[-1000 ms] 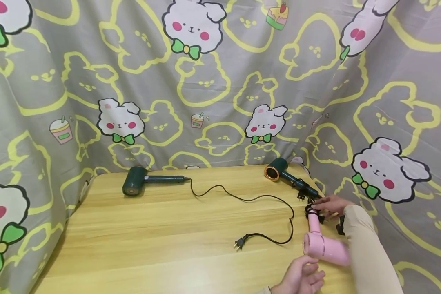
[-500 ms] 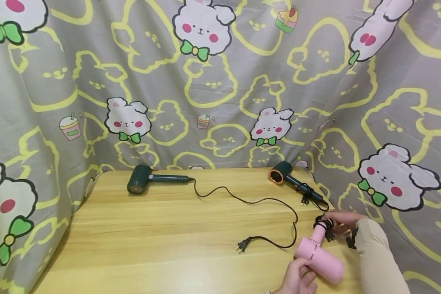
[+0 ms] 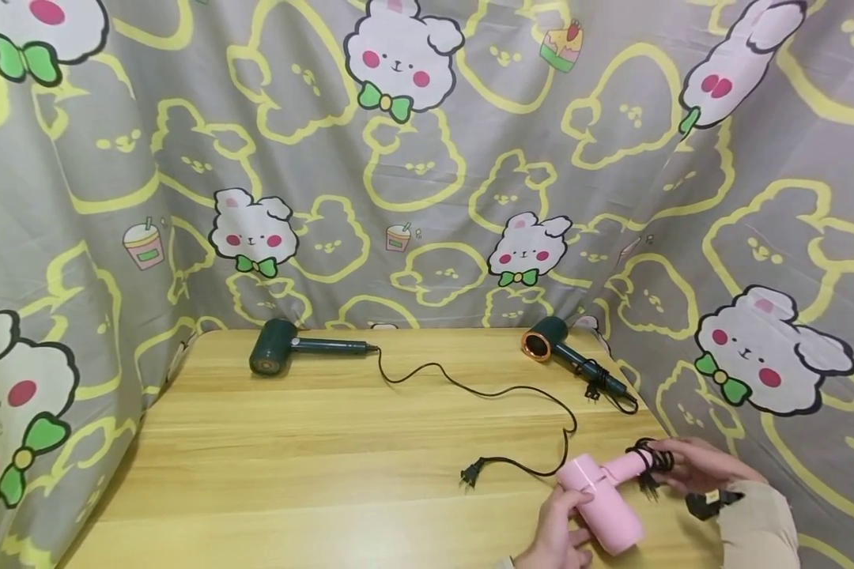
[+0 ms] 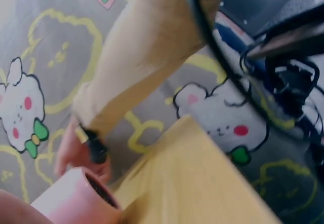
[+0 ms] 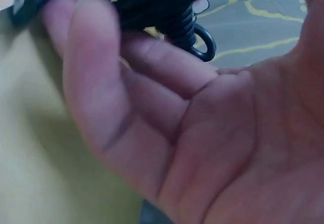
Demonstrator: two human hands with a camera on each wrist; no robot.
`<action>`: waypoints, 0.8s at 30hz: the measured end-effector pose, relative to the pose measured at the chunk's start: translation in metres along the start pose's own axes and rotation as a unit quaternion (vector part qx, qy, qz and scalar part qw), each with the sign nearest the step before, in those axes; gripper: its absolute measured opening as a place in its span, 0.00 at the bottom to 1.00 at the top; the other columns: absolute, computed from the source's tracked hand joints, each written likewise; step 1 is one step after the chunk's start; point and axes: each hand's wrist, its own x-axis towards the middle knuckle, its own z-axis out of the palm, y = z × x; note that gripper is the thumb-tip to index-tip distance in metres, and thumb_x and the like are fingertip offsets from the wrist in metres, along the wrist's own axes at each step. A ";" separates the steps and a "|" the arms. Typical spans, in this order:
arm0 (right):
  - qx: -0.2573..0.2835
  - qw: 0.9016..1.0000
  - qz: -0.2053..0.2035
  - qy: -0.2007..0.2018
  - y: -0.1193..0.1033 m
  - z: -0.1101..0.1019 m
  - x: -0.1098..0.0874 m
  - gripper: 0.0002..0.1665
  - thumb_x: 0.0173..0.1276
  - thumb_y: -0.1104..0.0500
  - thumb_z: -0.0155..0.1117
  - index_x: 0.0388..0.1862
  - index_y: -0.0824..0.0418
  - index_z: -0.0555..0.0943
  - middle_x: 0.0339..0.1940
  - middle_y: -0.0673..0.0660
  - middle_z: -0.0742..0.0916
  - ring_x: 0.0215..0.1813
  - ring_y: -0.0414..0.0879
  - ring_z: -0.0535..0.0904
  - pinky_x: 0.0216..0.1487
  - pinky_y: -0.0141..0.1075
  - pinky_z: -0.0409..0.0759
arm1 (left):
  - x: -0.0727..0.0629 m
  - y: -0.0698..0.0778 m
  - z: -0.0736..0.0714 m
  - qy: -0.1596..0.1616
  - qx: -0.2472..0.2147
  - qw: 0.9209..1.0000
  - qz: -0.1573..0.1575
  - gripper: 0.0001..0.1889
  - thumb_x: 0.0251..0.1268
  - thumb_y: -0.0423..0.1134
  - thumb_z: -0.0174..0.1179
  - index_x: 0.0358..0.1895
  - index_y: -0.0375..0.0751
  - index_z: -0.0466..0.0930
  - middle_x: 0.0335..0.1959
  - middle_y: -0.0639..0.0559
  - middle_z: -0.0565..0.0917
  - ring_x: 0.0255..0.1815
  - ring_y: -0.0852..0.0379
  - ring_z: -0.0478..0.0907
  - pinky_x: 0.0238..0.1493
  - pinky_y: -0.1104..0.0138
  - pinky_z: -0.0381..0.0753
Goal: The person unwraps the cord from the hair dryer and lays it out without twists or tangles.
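A pink hair dryer (image 3: 605, 510) lies aslant near the table's front right, its handle pointing to the upper right. My left hand (image 3: 557, 531) grips its barrel from the left, the thumb on top. At the handle's end, my right hand (image 3: 704, 466) holds the handle where a black cord (image 3: 651, 460) is wound round it. In the right wrist view the fingers (image 5: 96, 72) curl under the dark cord loops (image 5: 167, 6). The left wrist view catches the barrel's dark open end (image 4: 101, 189), with the other hand blurred behind it.
A dark green hair dryer (image 3: 273, 348) lies at the back left, its cord running right to a plug (image 3: 472, 474). Another green dryer (image 3: 549, 340) with a copper ring and wrapped cord lies at the back right. A patterned curtain (image 3: 413, 174) encloses the wooden table (image 3: 292, 490).
The left hand, earlier open beside the pink hair dryer, now grips its barrel. The dryer has turned, its handle swinging to the right; the right hand has moved toward the front right with it.
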 end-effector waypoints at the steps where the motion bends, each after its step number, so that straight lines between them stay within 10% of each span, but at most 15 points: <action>1: 0.019 1.000 -0.003 -0.004 0.003 0.001 -0.002 0.12 0.84 0.51 0.47 0.48 0.50 0.80 0.43 0.51 0.89 0.40 0.37 0.89 0.39 0.29 0.86 | -0.001 0.003 -0.002 -0.007 0.010 1.000 0.002 0.23 0.58 0.38 0.59 0.60 0.45 0.76 0.55 0.38 0.74 0.57 0.27 0.73 0.46 0.50 0.63; 8: 0.115 0.992 -0.051 -0.024 0.008 0.011 -0.018 0.14 0.86 0.55 0.45 0.47 0.48 0.80 0.49 0.56 0.81 0.50 0.46 0.88 0.55 0.35 0.86 | -0.003 0.027 -0.013 -0.061 0.050 0.996 0.031 0.38 0.62 0.37 0.60 0.78 0.43 0.64 0.56 0.38 0.79 0.52 0.34 0.81 0.55 0.40 0.79; 15: 0.077 0.993 -0.090 0.018 -0.025 0.030 -0.036 0.17 0.86 0.54 0.47 0.47 0.37 0.83 0.48 0.50 0.87 0.50 0.47 0.90 0.51 0.38 0.88 | -0.005 0.060 -0.017 -0.090 0.062 0.993 0.046 0.51 0.62 0.38 0.63 0.85 0.39 0.42 0.56 0.39 0.81 0.46 0.50 0.81 0.51 0.55 0.82; 24: 0.057 0.976 -0.211 -0.005 -0.081 0.069 -0.028 0.23 0.87 0.60 0.43 0.58 0.40 0.84 0.55 0.43 0.87 0.54 0.43 0.89 0.53 0.37 0.87 | 0.003 0.130 -0.044 -0.141 0.104 0.980 0.094 0.47 0.72 0.44 0.59 0.86 0.44 0.40 0.66 0.34 0.77 0.46 0.54 0.86 0.58 0.53 0.84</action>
